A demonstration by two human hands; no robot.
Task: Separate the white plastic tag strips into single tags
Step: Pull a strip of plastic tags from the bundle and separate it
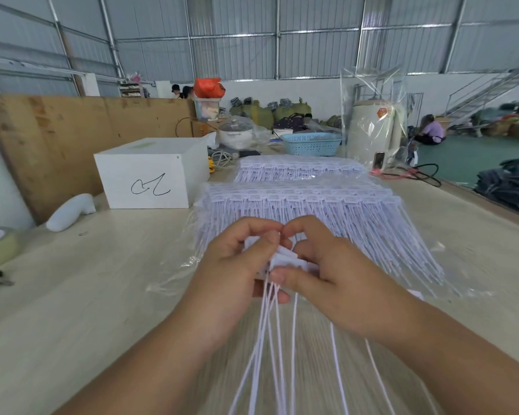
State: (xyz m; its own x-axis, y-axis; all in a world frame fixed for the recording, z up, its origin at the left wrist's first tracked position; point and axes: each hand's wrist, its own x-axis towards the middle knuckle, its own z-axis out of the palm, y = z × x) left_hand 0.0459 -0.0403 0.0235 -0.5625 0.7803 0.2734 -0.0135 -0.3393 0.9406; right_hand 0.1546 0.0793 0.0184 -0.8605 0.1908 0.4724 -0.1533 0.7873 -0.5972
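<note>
White plastic is what both hands are busy with. The left hand (pixel 237 265) curls its fingers around the left part of a tag strip (pixel 285 259), and its thumb and first finger pinch the top. Right beside it, touching, the right hand (pixel 336 274) pinches the same strip from the right, with its thumb pressed on the flat tag heads. The strip is held just above the pale wooden table (pixel 72 295), near the person. Its heads run left to right between the two hands, and its long thin tails (pixel 277 339) hang down toward the near edge. So I think the hands must pull apart sideways to snap off one tag. Just behind the hands, farther away, lies a big pile of tag strips (pixel 312 211) on clear plastic.
</note>
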